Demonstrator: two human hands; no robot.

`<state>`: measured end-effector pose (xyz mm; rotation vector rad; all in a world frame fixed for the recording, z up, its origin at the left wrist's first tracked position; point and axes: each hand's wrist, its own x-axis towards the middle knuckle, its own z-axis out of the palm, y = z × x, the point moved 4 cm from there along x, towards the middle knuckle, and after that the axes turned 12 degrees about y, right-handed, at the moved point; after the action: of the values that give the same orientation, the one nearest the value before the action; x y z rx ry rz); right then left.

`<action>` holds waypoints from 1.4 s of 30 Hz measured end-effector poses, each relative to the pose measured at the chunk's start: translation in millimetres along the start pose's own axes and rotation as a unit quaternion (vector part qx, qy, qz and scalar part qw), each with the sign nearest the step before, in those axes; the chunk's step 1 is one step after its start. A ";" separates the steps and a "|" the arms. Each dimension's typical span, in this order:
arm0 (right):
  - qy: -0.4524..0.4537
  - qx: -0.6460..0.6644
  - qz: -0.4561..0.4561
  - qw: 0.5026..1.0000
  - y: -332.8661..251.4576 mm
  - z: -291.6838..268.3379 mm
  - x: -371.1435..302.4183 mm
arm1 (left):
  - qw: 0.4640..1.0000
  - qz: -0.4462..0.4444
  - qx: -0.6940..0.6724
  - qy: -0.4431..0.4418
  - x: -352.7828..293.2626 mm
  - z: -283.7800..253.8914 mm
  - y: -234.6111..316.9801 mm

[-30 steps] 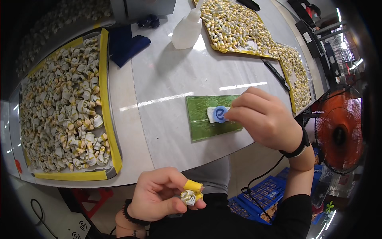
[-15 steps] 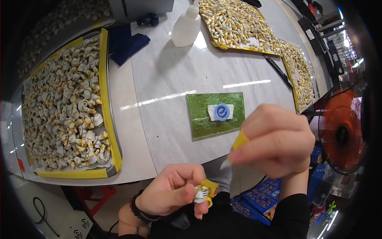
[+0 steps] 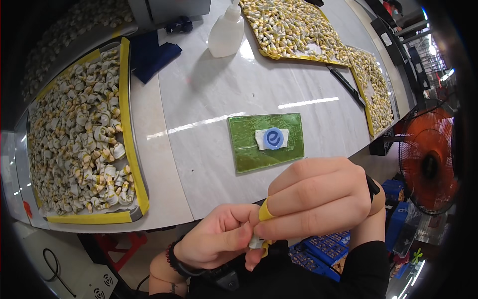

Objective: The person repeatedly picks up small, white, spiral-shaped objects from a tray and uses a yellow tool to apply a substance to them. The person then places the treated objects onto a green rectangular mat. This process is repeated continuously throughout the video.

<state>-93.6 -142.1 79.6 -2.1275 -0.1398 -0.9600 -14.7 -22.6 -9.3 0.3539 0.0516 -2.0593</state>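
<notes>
You hold a small white part with a yellow strip at your lap, below the table edge. Left hand pinches it; right hand presses yellow-capped fingertips on it. Likely mid-wrapping; next calls for steady alignment. Beyond: green mat, trays of parts, bottle, fan.

A pale glossy table reflects ceiling light; an orange fan stands right.
</notes>
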 end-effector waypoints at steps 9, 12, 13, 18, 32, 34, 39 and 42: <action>0.031 -0.046 0.045 0.997 -11.8 -2.6 -2.9 | 0.984 0.111 0.122 0.072 -3.8 4.5 14.7; 0.016 -0.045 0.032 0.998 -17.0 -8.6 -3.0 | 0.928 0.277 0.216 0.122 -8.4 10.1 19.3; 0.018 -0.060 0.020 0.998 -20.7 -9.1 -5.6 | 0.912 0.305 0.249 0.114 -8.3 10.6 20.2; 0.002 -0.109 0.010 0.994 -33.7 -8.1 -6.4 | 0.791 0.419 0.428 0.122 -12.6 18.4 28.7; 0.323 -0.441 -0.074 0.834 -70.1 -113.2 -29.6 | 0.744 0.453 0.482 0.097 -17.9 30.3 31.2; 0.397 -0.518 0.015 0.757 -58.2 -175.9 -35.2 | 0.771 0.427 0.428 0.202 -25.2 26.0 31.9; 0.008 -0.563 0.398 0.724 42.8 -286.8 -119.2 | 0.799 0.393 0.390 0.235 -17.9 -3.4 30.7; -0.031 -0.556 0.412 0.722 71.8 -287.6 -137.1 | 0.803 0.403 0.362 0.249 -16.1 2.8 30.9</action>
<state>-332.5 -363.9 60.5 -2.7407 1.6101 -0.3728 18.6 -24.7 1.2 1.1634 -0.5048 -1.0144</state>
